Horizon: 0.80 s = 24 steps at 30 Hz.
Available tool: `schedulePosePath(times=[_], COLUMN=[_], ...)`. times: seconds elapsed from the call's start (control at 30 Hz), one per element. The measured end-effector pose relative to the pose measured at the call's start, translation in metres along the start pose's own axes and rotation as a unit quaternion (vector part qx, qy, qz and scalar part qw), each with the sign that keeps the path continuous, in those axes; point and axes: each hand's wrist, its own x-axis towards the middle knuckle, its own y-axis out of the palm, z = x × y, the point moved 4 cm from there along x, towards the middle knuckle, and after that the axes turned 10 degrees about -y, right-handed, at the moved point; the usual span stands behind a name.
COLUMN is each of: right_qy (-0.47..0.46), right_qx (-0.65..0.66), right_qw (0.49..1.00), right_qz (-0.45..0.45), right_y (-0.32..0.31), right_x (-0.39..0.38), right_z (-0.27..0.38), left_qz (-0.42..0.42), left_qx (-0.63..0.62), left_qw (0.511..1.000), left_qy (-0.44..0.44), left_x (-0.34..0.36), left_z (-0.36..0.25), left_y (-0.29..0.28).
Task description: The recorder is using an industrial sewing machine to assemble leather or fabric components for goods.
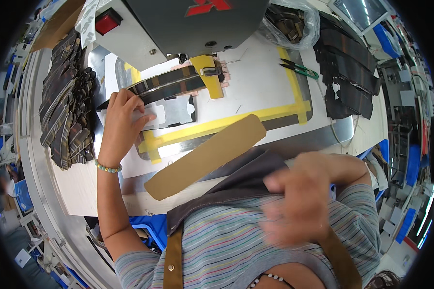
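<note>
My left hand (122, 123) rests flat on a grey metal template (176, 111) on the machine bed, its fingers pressing the left end of a dark plaid fabric strip (166, 84) that runs under the sewing head. A yellow clamp piece (209, 72) holds the strip's right end. My right hand (296, 200) is blurred, close to my chest over the striped shirt, fingers loosely curled with nothing visibly in it.
A stack of plaid strips (67, 101) lies at the left. Dark cut pieces (349, 72) pile at the right, green-handled snips (301, 69) beside them. A brown cardboard strip (207, 156) lies near the table's front edge. The grey sewing machine (178, 24) stands behind.
</note>
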Motion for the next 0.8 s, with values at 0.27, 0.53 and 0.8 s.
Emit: schedulePosePath(times=[0.27,0.53,0.8], right_qy=[0.599,0.681,0.717], right_qx=[0.293,0.334,0.327], right_qw=[0.745,0.628,0.576], right_qz=[0.019,-0.173,-0.217], right_y=[0.049,0.058,0.057], right_x=[-0.096,-0.072,-0.103], right_z=[-0.046,-0.064,-0.078], left_qz=[-0.031,-0.149,-0.071], left_qx=[0.094,0.001,-0.027], left_qw=[0.995,0.964,0.95], left_qy=[0.011,0.22,0.303], left_x=[-0.005,-0.017,-0.025], left_z=[-0.01,-0.126,-0.158], left_y=[0.016,0.005,0.024])
